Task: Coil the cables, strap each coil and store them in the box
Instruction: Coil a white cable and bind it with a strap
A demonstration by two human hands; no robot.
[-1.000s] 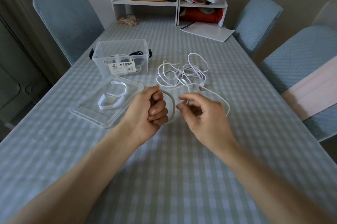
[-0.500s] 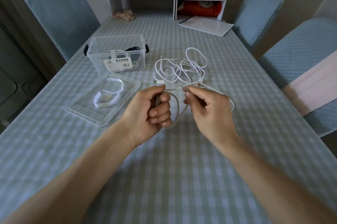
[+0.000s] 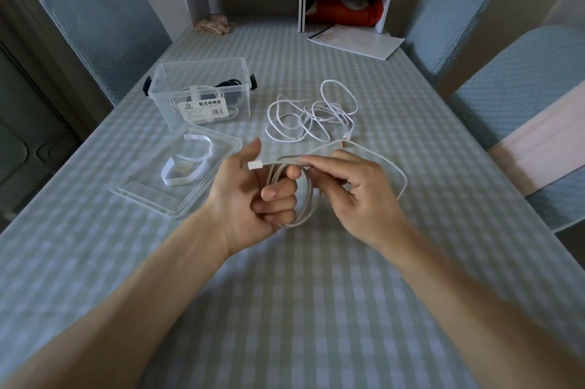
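since half a second ago another loop sits on the coil, and the left thumb has lifted off.
upper left of centre, the box (image 3: 202, 94) already holds strapped cables; its lid (image 3: 177, 179) carries loose straps (image 3: 186, 163). mid-frame, the left hand (image 3: 253, 195) curls its fingers through the coil (image 3: 300, 195), whose plug end points left, long axis across the frame; the right hand (image 3: 354, 189) pinches that strand. upper right of centre, a tangled white cable (image 3: 313, 116) waits.

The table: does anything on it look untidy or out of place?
Only the loose white cable, lying in a tangle right of the clear box; it is not yet coiled. The box lid lies flat with white straps on it.
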